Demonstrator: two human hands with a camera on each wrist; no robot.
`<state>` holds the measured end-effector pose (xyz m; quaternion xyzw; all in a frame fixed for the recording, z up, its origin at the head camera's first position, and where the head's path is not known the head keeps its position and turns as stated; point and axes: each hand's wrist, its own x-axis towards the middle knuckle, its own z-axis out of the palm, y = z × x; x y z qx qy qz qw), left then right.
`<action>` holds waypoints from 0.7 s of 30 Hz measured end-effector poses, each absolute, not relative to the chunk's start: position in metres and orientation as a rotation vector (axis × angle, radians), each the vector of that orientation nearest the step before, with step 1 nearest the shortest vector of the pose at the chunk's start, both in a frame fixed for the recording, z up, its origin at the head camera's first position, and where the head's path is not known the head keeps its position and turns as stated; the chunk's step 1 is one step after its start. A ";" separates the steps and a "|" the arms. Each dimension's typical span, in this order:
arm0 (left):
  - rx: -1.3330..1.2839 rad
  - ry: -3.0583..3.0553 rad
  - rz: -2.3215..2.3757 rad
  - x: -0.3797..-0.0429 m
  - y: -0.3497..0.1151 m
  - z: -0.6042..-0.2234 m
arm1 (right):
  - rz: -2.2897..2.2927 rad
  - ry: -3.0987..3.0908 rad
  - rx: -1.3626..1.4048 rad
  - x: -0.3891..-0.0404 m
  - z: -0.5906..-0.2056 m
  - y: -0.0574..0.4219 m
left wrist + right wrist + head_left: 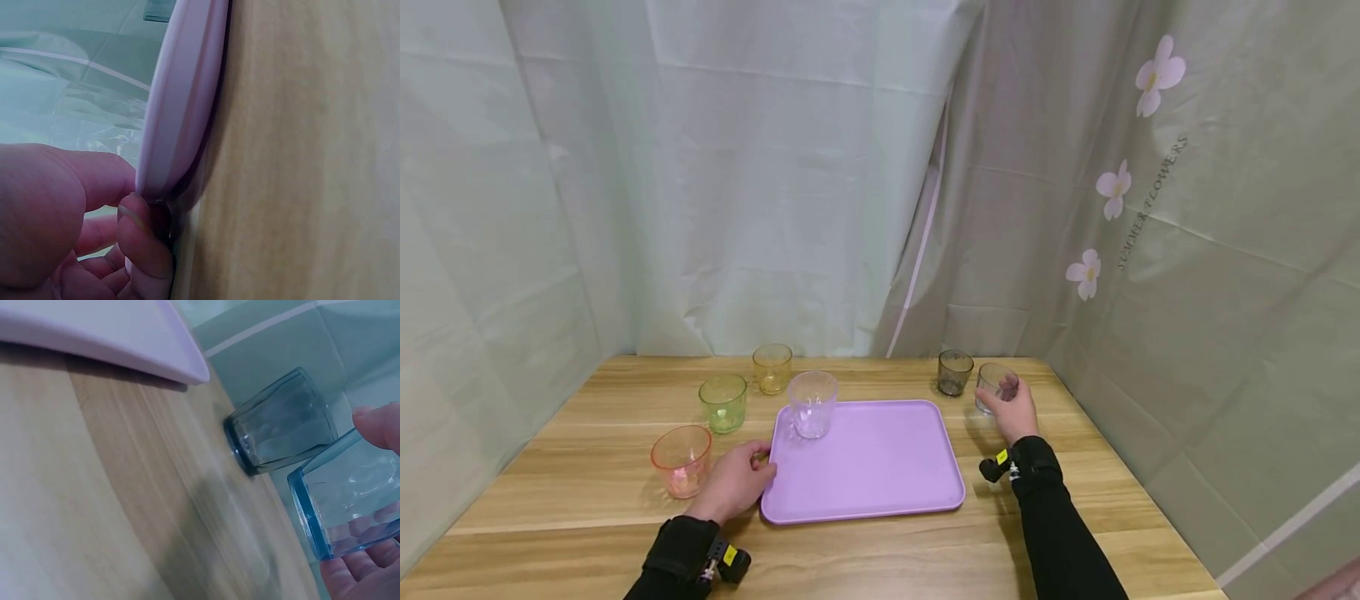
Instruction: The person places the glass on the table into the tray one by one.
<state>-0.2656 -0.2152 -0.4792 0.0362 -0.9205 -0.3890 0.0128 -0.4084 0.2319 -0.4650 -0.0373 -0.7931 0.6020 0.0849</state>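
Note:
My left hand (735,481) is at the left edge of a lilac tray (868,467), pinching its rim between thumb and finger. On the tray's back left corner stands a faintly purple clear glass (812,406). To the right of the tray, my right hand (1013,410) grips a clear glass (353,494) by its sides, thumb on one side and fingers on the other. Whether that glass's base touches the table is hard to tell. Just left of it a dark grey glass (955,373) stands upright on the table.
Left of the tray, a red-rimmed pink glass (682,462), a green glass (723,404) and a yellow glass (772,369) stand on the wooden table (850,558). The pink one is close beside my left hand. Pale curtains (775,208) hang behind and at both sides.

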 end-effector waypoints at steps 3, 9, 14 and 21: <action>0.129 -2.874 -1.223 -0.266 -0.215 -0.479 | 1.804 -2.357 -0.098 -0.408 -0.462 0.231; 0.138 -2.880 -1.240 -0.266 -0.215 -0.479 | 1.811 -2.357 -0.056 -0.402 -0.452 0.226; 0.137 -2.881 -1.225 -0.266 -0.215 -0.479 | 1.829 -2.341 -0.045 -0.398 -0.446 0.222; 0.117 -2.872 -1.209 -0.266 -0.215 -0.479 | 1.818 -2.353 -0.032 -0.398 -0.441 0.220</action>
